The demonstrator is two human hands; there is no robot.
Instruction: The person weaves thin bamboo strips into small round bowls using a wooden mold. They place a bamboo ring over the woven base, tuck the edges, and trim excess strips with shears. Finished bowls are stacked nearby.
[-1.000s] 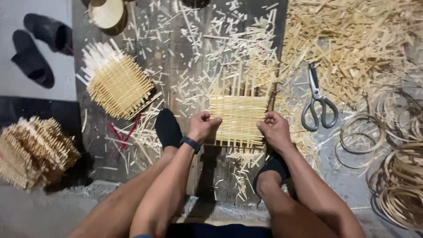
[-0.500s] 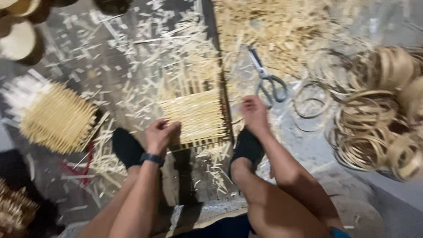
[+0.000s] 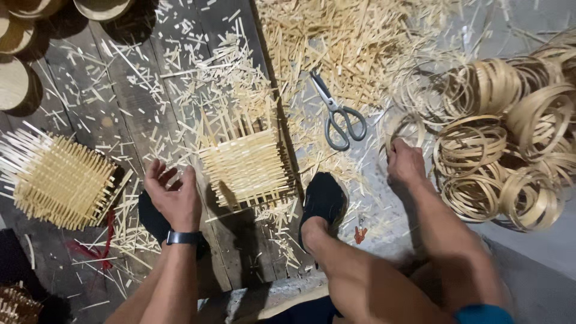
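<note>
A square woven bamboo mat (image 3: 246, 163) with loose strip ends sticking up lies on dark wooden boards between my feet. My left hand (image 3: 173, 193) hovers just left of it, fingers spread, holding nothing; a dark watch sits on that wrist. My right hand (image 3: 405, 161) has reached to the right and is closed on a thin bamboo hoop (image 3: 403, 127) at the edge of a pile of coiled bamboo rings (image 3: 510, 138). My feet in black socks (image 3: 323, 201) rest on either side of the mat.
Grey scissors (image 3: 337, 115) lie on the floor between the mat and the rings. A second woven mat (image 3: 59, 180) lies at the left. Bamboo offcuts (image 3: 336, 42) cover the floor. Round bamboo pieces (image 3: 13, 81) sit top left.
Both hands have left the mat. My right hand moved right to the ring pile and closed on a hoop; my left hand lifted off and opened. The view turned to the right.
</note>
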